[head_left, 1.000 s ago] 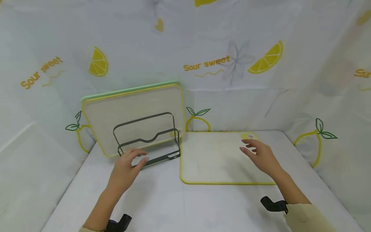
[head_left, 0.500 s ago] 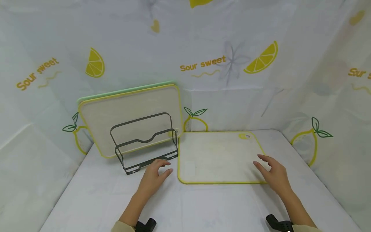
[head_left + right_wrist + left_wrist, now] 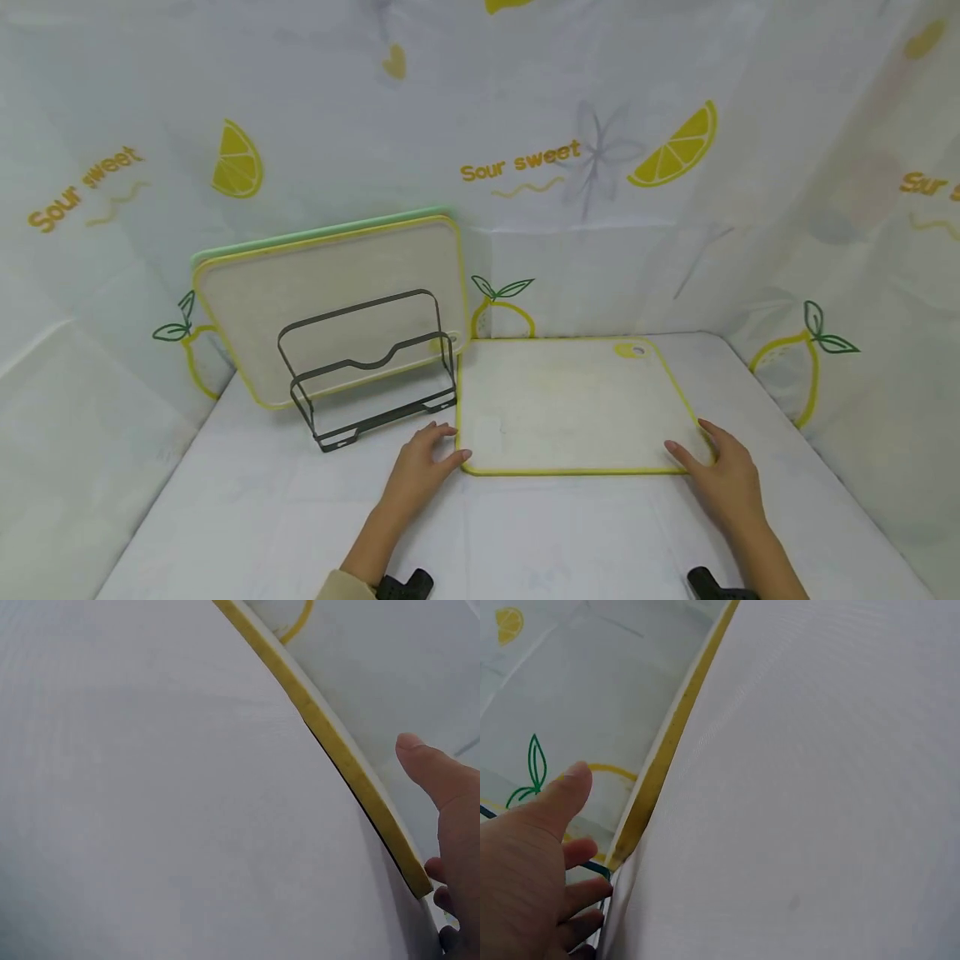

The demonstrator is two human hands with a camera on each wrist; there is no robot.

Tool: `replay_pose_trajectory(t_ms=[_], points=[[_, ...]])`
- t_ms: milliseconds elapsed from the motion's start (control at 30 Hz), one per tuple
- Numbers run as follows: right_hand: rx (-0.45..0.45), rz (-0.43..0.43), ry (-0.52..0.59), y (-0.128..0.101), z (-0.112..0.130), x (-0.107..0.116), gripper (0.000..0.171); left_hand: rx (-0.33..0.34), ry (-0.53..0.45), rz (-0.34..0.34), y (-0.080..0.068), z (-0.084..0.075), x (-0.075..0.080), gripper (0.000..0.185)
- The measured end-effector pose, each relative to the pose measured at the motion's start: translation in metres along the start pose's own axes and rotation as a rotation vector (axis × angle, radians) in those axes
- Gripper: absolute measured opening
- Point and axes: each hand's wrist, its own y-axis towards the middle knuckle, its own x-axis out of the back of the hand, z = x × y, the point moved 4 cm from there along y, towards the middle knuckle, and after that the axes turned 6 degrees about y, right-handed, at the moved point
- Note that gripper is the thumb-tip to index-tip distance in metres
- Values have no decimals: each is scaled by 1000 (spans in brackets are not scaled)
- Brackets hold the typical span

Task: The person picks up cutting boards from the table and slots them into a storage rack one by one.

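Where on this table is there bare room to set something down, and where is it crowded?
Bare cloth lies in front of the flat cutting board, between the left hand and right hand, and left of the wire rack. The back left is crowded: the rack stands before two boards leaning on the wall.

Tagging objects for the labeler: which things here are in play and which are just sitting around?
In play:
flat cutting board, yellow-rimmed, lying on the table
left hand at its near left corner
right hand at its near right corner

Sitting around:
wire rack
upright boards behind the rack
lemon-print cloth
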Motion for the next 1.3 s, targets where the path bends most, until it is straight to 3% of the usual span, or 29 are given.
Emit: replay_pose_trajectory(t_ms=[100, 200, 300, 400, 733, 1000, 1300], points=[[-2, 48, -16, 1, -5, -3, 92, -17, 66, 20, -2, 2, -7, 61], [34, 73, -64, 2, -8, -6, 98, -92, 162, 37, -3, -1, -14, 76], [91, 61, -116, 2, -8, -8, 104, -149, 250, 34, -1, -5, -19, 87], [131, 53, -136, 1, -7, -7, 109, -173, 272, 11, 0, -10, -21, 91], [135, 53, -130, -1, -4, -8, 110, -119, 141, -13, -1, -15, -23, 87], [75, 88, -113, -2, -14, -1, 111, -161, 92, 21, 2, -22, -34, 76], [38, 67, -157, -3, -20, 6, 112, -192, 70, 51, 19, -30, -42, 66]])
